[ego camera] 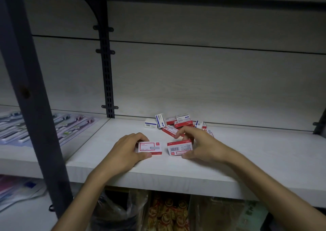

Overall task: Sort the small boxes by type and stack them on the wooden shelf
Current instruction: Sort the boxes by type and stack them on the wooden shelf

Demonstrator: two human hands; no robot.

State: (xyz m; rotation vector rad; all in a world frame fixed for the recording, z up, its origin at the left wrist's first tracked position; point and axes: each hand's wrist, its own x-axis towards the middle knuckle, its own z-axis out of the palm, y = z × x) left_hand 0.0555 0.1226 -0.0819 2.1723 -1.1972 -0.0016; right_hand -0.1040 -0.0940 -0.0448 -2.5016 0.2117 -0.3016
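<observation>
1. The pale whitewashed wooden shelf board runs across the middle of the view, backed by a light wood-grain wall panel; all the small boxes lie on this board
2. A dark metal upright post crosses the left foreground, and a slotted black metal bracket rail is fixed to the back panel just left of the boxes
3. On the neighbouring shelf section to the left lie flat blister packs of toothbrushes, laid side by side
4. Below the board, clear plastic bags of goods fill the lower shelf; what they hold is too dim to tell
5. The left hand rests on the board with thumb and fingers curled round the short ends of a red-and-white cardboard box lying label-up
6. The right hand grips a second red-and-white cardboard box showing its barcode side, thumb at the near edge, fingers over the far edge; this box sits tilted, just beside the left one but apart from it
7. Behind the right hand, near the back panel, a loose heap of small red-and-white and blue-and-white boxes lies jumbled, some flat, some tilted on others
8. At the heap's left edge a blue-and-white box lies flat, with another blue-and-white box leaning against it
</observation>
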